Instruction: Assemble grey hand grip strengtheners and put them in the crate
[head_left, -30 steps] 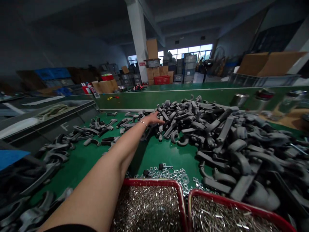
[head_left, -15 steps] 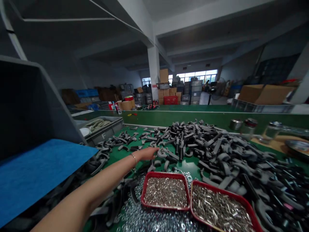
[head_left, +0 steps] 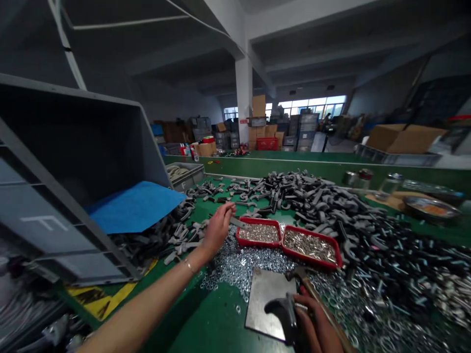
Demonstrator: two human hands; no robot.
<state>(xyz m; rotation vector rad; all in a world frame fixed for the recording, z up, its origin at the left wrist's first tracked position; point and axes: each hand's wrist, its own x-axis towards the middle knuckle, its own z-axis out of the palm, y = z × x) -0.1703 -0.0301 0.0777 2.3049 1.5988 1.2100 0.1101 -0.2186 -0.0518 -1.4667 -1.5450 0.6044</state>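
My left hand (head_left: 218,228) is closed, reaching forward beside the left red tray (head_left: 257,243). A slim grey curved handle piece (head_left: 238,222) sticks out of its fingers toward that tray. At the lower front, my right hand (head_left: 322,321) is closed on a black curved clamp part (head_left: 281,314) with a threaded or coiled metal piece on it. That part is held over a square metal plate (head_left: 262,289). A hammer (head_left: 312,289) with a wooden handle lies along my right hand; whether the fingers grip it too, I cannot tell.
Small metal pins fill the left tray and the right red tray (head_left: 338,260). Loose nuts (head_left: 230,264) spread around them. Grey handle pieces (head_left: 294,191) are heaped behind, black parts with bolts (head_left: 397,260) to the right. A large grey crate (head_left: 147,142) lies tipped at left, with a blue sheet (head_left: 143,208).
My left hand has come back from the heap of grey pieces with one in its fingers. The view has tilted down, and my right hand, the plate and the hammer now show.
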